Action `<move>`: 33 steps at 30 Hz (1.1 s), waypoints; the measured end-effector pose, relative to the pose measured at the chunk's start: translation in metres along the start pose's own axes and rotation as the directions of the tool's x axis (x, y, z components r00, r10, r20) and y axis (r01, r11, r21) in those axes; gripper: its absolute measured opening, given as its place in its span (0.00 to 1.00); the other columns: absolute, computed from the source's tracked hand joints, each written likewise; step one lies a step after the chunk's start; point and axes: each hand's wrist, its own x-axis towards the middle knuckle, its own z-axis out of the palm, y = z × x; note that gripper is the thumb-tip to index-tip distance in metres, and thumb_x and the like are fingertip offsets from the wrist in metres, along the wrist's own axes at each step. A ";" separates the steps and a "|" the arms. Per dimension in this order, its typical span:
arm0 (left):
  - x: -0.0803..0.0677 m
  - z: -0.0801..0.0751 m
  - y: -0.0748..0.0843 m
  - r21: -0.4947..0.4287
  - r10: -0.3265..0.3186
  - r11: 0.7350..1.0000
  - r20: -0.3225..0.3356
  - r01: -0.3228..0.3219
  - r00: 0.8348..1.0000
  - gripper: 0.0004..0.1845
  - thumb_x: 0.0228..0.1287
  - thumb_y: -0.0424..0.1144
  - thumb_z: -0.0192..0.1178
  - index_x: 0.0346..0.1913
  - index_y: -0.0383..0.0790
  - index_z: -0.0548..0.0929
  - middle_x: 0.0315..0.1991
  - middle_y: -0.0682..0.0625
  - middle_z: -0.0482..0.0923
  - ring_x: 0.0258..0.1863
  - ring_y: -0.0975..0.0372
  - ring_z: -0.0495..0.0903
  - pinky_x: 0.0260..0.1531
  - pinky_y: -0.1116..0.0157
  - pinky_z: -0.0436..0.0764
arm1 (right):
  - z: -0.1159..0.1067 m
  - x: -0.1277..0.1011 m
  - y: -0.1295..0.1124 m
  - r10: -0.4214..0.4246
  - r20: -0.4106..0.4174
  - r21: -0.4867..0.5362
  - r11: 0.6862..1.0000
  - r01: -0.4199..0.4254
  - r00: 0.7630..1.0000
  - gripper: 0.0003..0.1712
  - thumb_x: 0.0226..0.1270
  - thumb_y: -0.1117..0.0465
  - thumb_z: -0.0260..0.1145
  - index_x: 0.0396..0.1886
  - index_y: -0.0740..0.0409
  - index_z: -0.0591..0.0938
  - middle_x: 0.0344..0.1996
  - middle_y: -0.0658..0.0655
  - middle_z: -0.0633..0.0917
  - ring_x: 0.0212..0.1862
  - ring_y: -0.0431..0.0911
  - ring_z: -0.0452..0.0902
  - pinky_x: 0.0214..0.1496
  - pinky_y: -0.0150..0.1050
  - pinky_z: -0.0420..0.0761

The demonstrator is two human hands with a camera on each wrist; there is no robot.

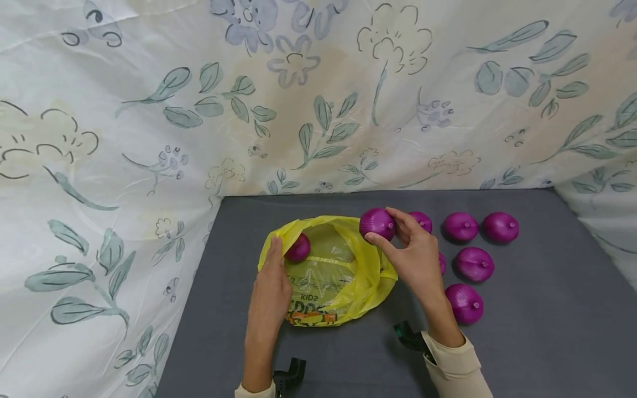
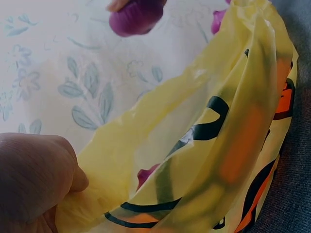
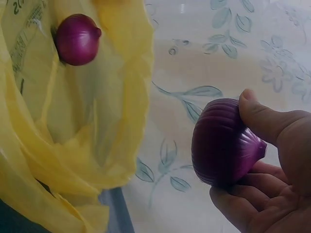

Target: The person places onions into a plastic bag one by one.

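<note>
A yellow plastic bag (image 1: 370, 298) lies with its mouth spread wide on the dark grey table, printed with black lettering and orange. My left hand (image 1: 271, 287) holds the bag's left rim, the thumb against the film in the left wrist view. Inside the bag sits one red onion (image 1: 298, 249), which also shows in the right wrist view (image 3: 77, 40). Above the bag's right rim, my right hand (image 1: 415, 257) grips another red onion (image 1: 376, 223) between thumb and fingers. That onion (image 3: 221, 143) is held clear of the bag in the right wrist view.
Several more red onions (image 1: 474, 264) lie on the table (image 1: 547, 331) to the right of the bag, some partly hidden behind my right hand. A flower-printed cloth (image 1: 318, 110) hangs behind the table and along its sides.
</note>
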 end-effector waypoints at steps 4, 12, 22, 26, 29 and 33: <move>0.000 0.000 -0.001 -0.007 -0.004 1.000 0.003 0.004 1.000 0.30 0.85 0.30 0.46 0.85 0.39 0.58 0.83 0.43 0.58 0.20 0.58 0.75 0.28 0.59 0.73 | 0.008 0.000 0.002 0.008 0.018 -0.003 1.000 -0.008 1.000 0.41 0.60 0.47 0.84 0.71 0.53 0.81 0.64 0.59 0.85 0.65 0.51 0.82 0.62 0.46 0.80; 0.001 0.003 -0.001 -0.008 0.002 1.000 0.000 -0.002 1.000 0.31 0.84 0.28 0.48 0.84 0.37 0.59 0.83 0.42 0.58 0.18 0.56 0.68 0.23 0.61 0.65 | 0.023 -0.004 0.006 0.014 0.081 0.008 1.000 -0.014 0.997 0.42 0.60 0.49 0.84 0.72 0.57 0.79 0.67 0.60 0.83 0.67 0.51 0.80 0.63 0.48 0.80; 0.000 0.004 -0.001 -0.017 0.017 1.000 -0.012 -0.018 1.000 0.30 0.84 0.29 0.47 0.84 0.37 0.59 0.83 0.42 0.57 0.40 0.46 0.82 0.35 0.53 0.77 | 0.047 -0.006 0.011 0.000 0.174 0.008 1.000 -0.002 0.985 0.42 0.62 0.50 0.83 0.72 0.59 0.77 0.64 0.60 0.85 0.68 0.49 0.80 0.65 0.47 0.79; 0.000 0.004 0.000 -0.029 0.017 0.999 -0.015 -0.017 1.000 0.31 0.84 0.28 0.48 0.84 0.37 0.59 0.83 0.41 0.58 0.72 0.42 0.72 0.51 0.45 0.81 | 0.059 -0.005 0.013 0.012 0.206 -0.001 1.000 -0.012 0.978 0.41 0.63 0.49 0.82 0.71 0.59 0.78 0.63 0.59 0.86 0.66 0.50 0.81 0.64 0.49 0.80; 0.000 0.004 0.000 -0.029 0.013 0.999 -0.013 -0.013 1.000 0.31 0.83 0.28 0.48 0.84 0.37 0.59 0.83 0.41 0.58 0.76 0.44 0.67 0.53 0.45 0.81 | 0.068 -0.004 0.013 0.013 0.229 0.011 1.000 -0.016 0.973 0.40 0.63 0.50 0.82 0.70 0.58 0.78 0.63 0.58 0.86 0.66 0.50 0.82 0.64 0.50 0.81; 0.000 0.004 -0.001 -0.023 0.014 1.000 -0.015 -0.014 1.000 0.31 0.83 0.28 0.49 0.84 0.37 0.60 0.83 0.41 0.58 0.72 0.42 0.72 0.47 0.47 0.81 | 0.080 -0.002 0.013 0.005 0.246 0.022 1.000 -0.010 0.969 0.39 0.63 0.51 0.82 0.70 0.60 0.79 0.62 0.58 0.86 0.64 0.50 0.83 0.62 0.49 0.83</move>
